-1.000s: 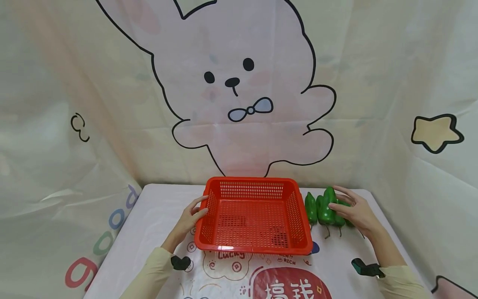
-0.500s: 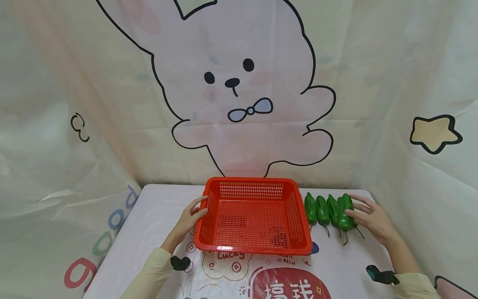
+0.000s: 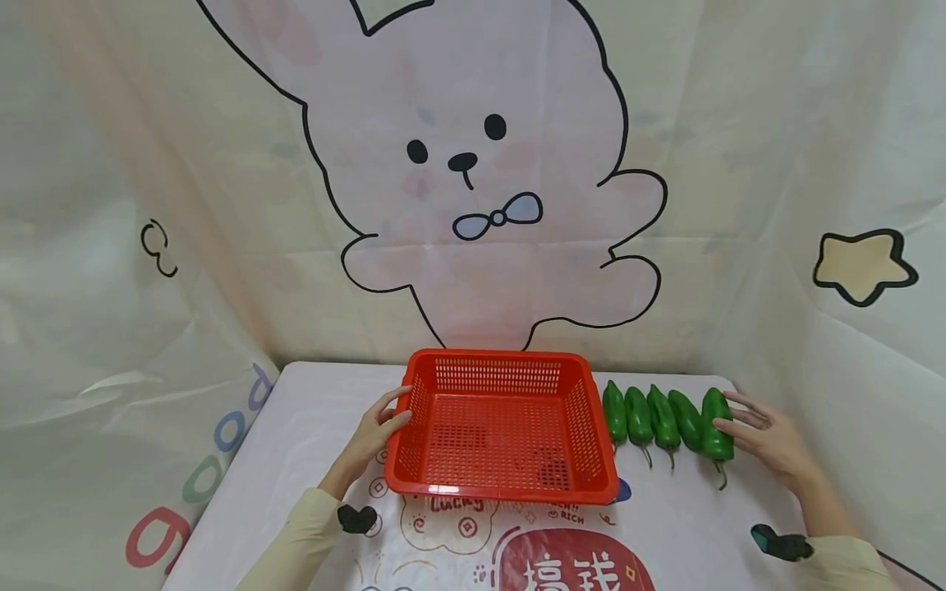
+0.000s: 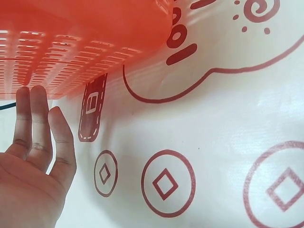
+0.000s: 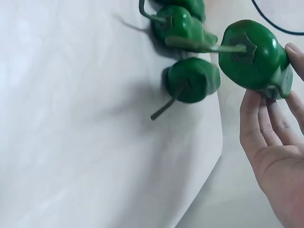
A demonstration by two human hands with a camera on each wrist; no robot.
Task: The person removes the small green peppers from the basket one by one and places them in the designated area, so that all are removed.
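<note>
A red plastic basket [image 3: 488,423] with slotted walls sits mid-table, nothing in it. My left hand [image 3: 373,431] is at its left side, fingertips right at the rim; the left wrist view shows those fingers [image 4: 40,114] nearly straight against the wall. At the right, my right hand [image 3: 772,443] pinches a glossy green pepper [image 3: 715,423] between thumb and fingers, its stem toward me. In the right wrist view this held pepper [image 5: 251,52] looms larger than the pepper beside it [image 5: 192,80].
Right of the basket several more green peppers [image 3: 638,417] lie in a row, stems toward me. They rest on the white printed tablecloth [image 3: 665,525]. A curtain [image 3: 502,271] with a cartoon animal hangs behind the table. A dark blue patch [image 3: 624,490] shows by the basket's near right corner.
My right hand has moved right with a green pepper, past the others to the row's right end, so the rest of the row now shows. The left hand and basket have stayed put.
</note>
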